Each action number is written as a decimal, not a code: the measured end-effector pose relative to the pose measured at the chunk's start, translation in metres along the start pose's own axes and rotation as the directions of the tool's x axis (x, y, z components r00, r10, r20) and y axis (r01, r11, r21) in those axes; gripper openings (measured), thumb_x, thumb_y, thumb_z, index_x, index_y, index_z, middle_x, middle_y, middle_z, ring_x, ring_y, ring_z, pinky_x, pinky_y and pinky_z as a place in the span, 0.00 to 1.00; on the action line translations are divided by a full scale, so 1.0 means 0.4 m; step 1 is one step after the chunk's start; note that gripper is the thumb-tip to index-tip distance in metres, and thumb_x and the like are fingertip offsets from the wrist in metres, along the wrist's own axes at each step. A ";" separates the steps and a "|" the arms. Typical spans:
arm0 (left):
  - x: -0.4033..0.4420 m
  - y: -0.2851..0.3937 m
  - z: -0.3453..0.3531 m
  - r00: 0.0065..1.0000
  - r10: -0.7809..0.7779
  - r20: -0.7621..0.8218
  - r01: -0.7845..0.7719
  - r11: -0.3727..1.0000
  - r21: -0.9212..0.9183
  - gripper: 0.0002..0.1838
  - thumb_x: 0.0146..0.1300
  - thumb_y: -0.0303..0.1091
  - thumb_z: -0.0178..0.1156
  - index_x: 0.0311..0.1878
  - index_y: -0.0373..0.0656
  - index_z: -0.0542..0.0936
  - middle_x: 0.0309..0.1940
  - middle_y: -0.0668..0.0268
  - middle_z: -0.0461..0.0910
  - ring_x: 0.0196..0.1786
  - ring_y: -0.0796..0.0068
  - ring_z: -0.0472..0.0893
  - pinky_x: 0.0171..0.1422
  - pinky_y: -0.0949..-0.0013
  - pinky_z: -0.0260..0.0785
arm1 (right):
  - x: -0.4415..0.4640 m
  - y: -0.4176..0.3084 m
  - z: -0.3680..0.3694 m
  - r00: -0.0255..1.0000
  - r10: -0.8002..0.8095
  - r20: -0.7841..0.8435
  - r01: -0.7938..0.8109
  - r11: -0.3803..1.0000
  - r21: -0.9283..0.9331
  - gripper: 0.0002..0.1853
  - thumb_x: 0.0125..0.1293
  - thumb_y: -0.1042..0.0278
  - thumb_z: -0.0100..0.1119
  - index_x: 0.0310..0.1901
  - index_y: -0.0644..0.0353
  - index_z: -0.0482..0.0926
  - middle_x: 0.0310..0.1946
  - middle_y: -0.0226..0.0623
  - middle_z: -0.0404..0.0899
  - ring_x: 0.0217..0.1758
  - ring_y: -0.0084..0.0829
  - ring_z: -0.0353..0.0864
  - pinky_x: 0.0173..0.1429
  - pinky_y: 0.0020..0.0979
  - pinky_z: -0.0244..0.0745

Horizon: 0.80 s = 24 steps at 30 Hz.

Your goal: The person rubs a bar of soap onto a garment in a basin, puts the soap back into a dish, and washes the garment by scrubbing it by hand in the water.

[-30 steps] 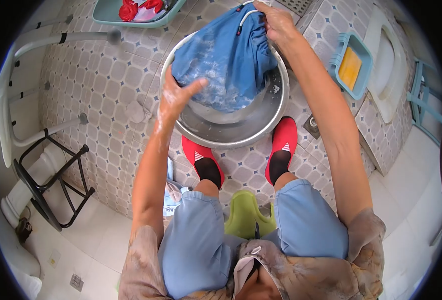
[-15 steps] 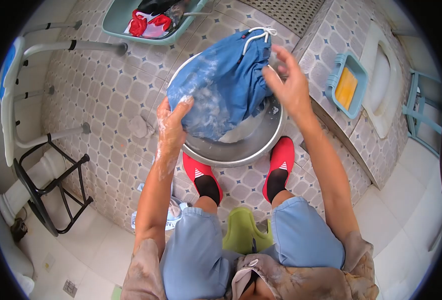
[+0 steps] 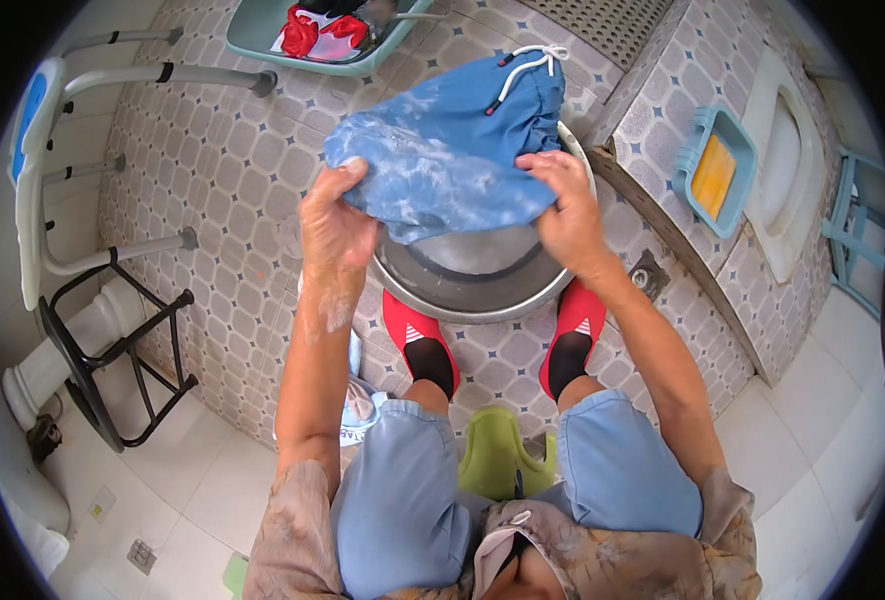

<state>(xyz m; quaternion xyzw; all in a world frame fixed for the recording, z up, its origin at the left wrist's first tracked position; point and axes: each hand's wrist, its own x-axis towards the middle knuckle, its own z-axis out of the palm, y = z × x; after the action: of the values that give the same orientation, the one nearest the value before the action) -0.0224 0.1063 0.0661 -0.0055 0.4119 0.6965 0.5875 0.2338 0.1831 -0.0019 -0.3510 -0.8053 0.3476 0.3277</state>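
Note:
Blue drawstring shorts [image 3: 442, 150], streaked with white suds, are stretched over a round metal basin [image 3: 472, 300]. My left hand [image 3: 340, 215] grips the cloth at its left end, thumb on top. At the lower right edge of the cloth, my right hand [image 3: 569, 212] has its fingers closed on the fabric. The white cord [image 3: 534, 62] of the waistband lies at the top, away from both hands. Whitish water shows in the basin below the cloth.
A teal tub [image 3: 362, 62] holds red and black items. On the tiled step are a blue basket [image 3: 717, 172] with a yellow bar and a squat toilet [image 3: 784, 165]. At the left are a metal-legged chair [image 3: 132, 75] and black frame [image 3: 112, 350]. A green stool [image 3: 497, 450] is below me.
My right hand has moved down from beside the waistband and taken hold of the cloth's lower right edge. The cloth is now raised and spread wider between both hands.

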 end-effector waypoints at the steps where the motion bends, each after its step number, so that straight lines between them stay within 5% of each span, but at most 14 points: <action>1: 0.016 -0.005 -0.012 0.999 0.037 -0.006 -0.035 0.985 0.169 0.19 0.58 0.32 0.63 0.52 0.34 0.77 0.47 0.55 0.81 0.50 0.61 0.81 0.59 0.57 0.73 | 0.029 -0.002 -0.020 0.997 0.030 -0.077 -0.023 0.995 0.093 0.15 0.51 0.75 0.55 0.44 0.62 0.79 0.38 0.34 0.83 0.48 0.35 0.77 0.55 0.34 0.70; 2: 0.022 -0.011 -0.022 0.997 0.072 -0.007 -0.065 0.941 0.332 0.22 0.57 0.34 0.65 0.53 0.34 0.76 0.47 0.55 0.81 0.47 0.62 0.82 0.56 0.59 0.74 | 0.045 -0.015 -0.048 0.997 0.028 -0.075 -0.021 0.995 0.093 0.15 0.51 0.75 0.55 0.44 0.62 0.79 0.38 0.34 0.83 0.48 0.35 0.77 0.55 0.34 0.70; 3: 0.024 -0.015 -0.030 0.997 0.075 -0.006 -0.069 0.942 0.328 0.22 0.57 0.34 0.65 0.53 0.34 0.76 0.47 0.55 0.81 0.47 0.62 0.82 0.56 0.59 0.74 | 0.067 -0.027 -0.082 0.967 0.254 0.024 -0.249 0.919 0.304 0.12 0.56 0.73 0.53 0.42 0.63 0.79 0.37 0.32 0.82 0.43 0.30 0.77 0.51 0.30 0.71; 4: 0.025 -0.018 -0.036 0.994 0.109 0.011 -0.091 0.758 0.646 0.22 0.57 0.36 0.67 0.51 0.33 0.78 0.44 0.56 0.82 0.44 0.64 0.83 0.53 0.62 0.75 | 0.092 -0.042 -0.112 0.882 0.441 0.166 -0.464 0.751 0.471 0.11 0.61 0.70 0.51 0.40 0.64 0.80 0.35 0.29 0.82 0.39 0.24 0.78 0.48 0.26 0.73; 5: 0.028 -0.019 -0.037 0.990 0.135 0.040 -0.099 0.468 0.878 0.22 0.56 0.38 0.69 0.48 0.33 0.79 0.40 0.57 0.83 0.40 0.65 0.84 0.50 0.64 0.75 | 0.123 -0.061 -0.139 0.884 0.438 0.164 -0.460 0.754 0.468 0.11 0.61 0.70 0.51 0.40 0.64 0.80 0.35 0.29 0.82 0.39 0.24 0.78 0.48 0.26 0.73; 6: 0.031 -0.019 -0.035 0.989 0.138 0.043 -0.104 0.469 0.877 0.22 0.56 0.38 0.69 0.48 0.33 0.79 0.40 0.57 0.83 0.40 0.65 0.84 0.50 0.64 0.75 | 0.157 -0.082 -0.164 0.885 0.425 0.191 -0.460 0.731 0.503 0.12 0.63 0.67 0.50 0.39 0.65 0.80 0.34 0.28 0.81 0.36 0.21 0.76 0.44 0.24 0.72; 8: 0.029 -0.020 -0.030 0.957 0.271 0.098 -0.129 0.097 0.987 0.23 0.55 0.42 0.70 0.45 0.31 0.81 0.34 0.57 0.84 0.34 0.68 0.84 0.44 0.66 0.75 | 0.206 -0.113 -0.191 0.885 0.410 0.220 -0.461 0.705 0.539 0.14 0.66 0.64 0.49 0.38 0.66 0.80 0.32 0.26 0.80 0.32 0.17 0.75 0.40 0.21 0.71; 12: 0.039 -0.022 -0.013 0.860 0.474 0.187 -0.139 -0.134 0.981 0.28 0.57 0.41 0.68 0.56 0.33 0.76 0.40 0.54 0.82 0.35 0.72 0.81 0.44 0.68 0.74 | 0.272 -0.036 -0.136 0.728 0.582 0.361 -0.680 0.553 0.481 0.14 0.65 0.63 0.50 0.36 0.67 0.79 0.30 0.30 0.80 0.31 0.20 0.76 0.37 0.23 0.72; 13: 0.029 -0.039 0.002 0.740 0.556 0.379 -0.309 -0.219 0.925 0.28 0.54 0.42 0.70 0.54 0.35 0.77 0.45 0.50 0.78 0.42 0.62 0.80 0.51 0.61 0.72 | 0.272 -0.006 -0.119 0.667 0.638 0.384 -0.734 0.479 0.481 0.14 0.65 0.63 0.51 0.36 0.67 0.79 0.30 0.31 0.79 0.31 0.21 0.77 0.37 0.24 0.73; 14: 0.014 -0.056 0.013 0.742 0.555 0.376 -0.307 -0.218 0.927 0.28 0.54 0.42 0.70 0.54 0.35 0.77 0.45 0.50 0.78 0.42 0.62 0.80 0.51 0.61 0.72 | 0.267 0.013 -0.107 0.601 0.687 0.408 -0.782 0.400 0.478 0.14 0.64 0.63 0.51 0.36 0.68 0.79 0.29 0.33 0.79 0.30 0.22 0.77 0.36 0.25 0.74; 16: -0.008 -0.091 0.032 0.602 0.408 0.687 -0.533 -0.436 0.726 0.32 0.50 0.42 0.73 0.56 0.37 0.75 0.50 0.48 0.74 0.51 0.54 0.75 0.59 0.55 0.67 | 0.257 0.036 -0.094 0.626 0.660 0.414 -0.753 0.376 0.539 0.14 0.64 0.63 0.53 0.39 0.68 0.80 0.31 0.36 0.80 0.31 0.25 0.79 0.37 0.27 0.76; 19: -0.011 -0.161 0.046 0.754 0.278 0.595 -0.485 -0.376 0.790 0.37 0.46 0.38 0.75 0.60 0.39 0.71 0.52 0.47 0.73 0.55 0.49 0.72 0.62 0.53 0.64 | 0.250 0.047 -0.089 0.595 0.663 0.455 -0.746 0.244 0.620 0.16 0.64 0.61 0.55 0.43 0.69 0.79 0.36 0.39 0.82 0.35 0.26 0.81 0.41 0.28 0.78; 22: 0.057 -0.177 -0.001 0.759 0.335 0.558 -0.396 -0.443 0.804 0.38 0.46 0.31 0.71 0.63 0.39 0.68 0.52 0.46 0.72 0.56 0.47 0.71 0.62 0.53 0.64 | 0.249 0.056 -0.103 0.563 0.632 0.532 -0.783 0.204 0.587 0.18 0.65 0.61 0.57 0.47 0.69 0.78 0.41 0.40 0.82 0.40 0.27 0.82 0.46 0.28 0.79; 24: 0.094 -0.147 -0.024 0.670 0.376 0.640 -0.441 -0.492 0.751 0.27 0.45 0.24 0.62 0.53 0.40 0.76 0.47 0.52 0.77 0.50 0.48 0.75 0.59 0.57 0.67 | 0.248 0.055 -0.115 0.593 0.594 0.544 -0.787 0.283 0.549 0.18 0.67 0.61 0.57 0.50 0.69 0.77 0.42 0.39 0.82 0.41 0.27 0.82 0.48 0.28 0.79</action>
<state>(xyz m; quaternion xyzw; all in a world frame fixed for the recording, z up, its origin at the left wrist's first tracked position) 0.0098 0.1296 0.0080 0.6272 0.7283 0.2748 0.0262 0.2231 0.2882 0.0340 -0.4536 -0.3807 0.7901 0.1581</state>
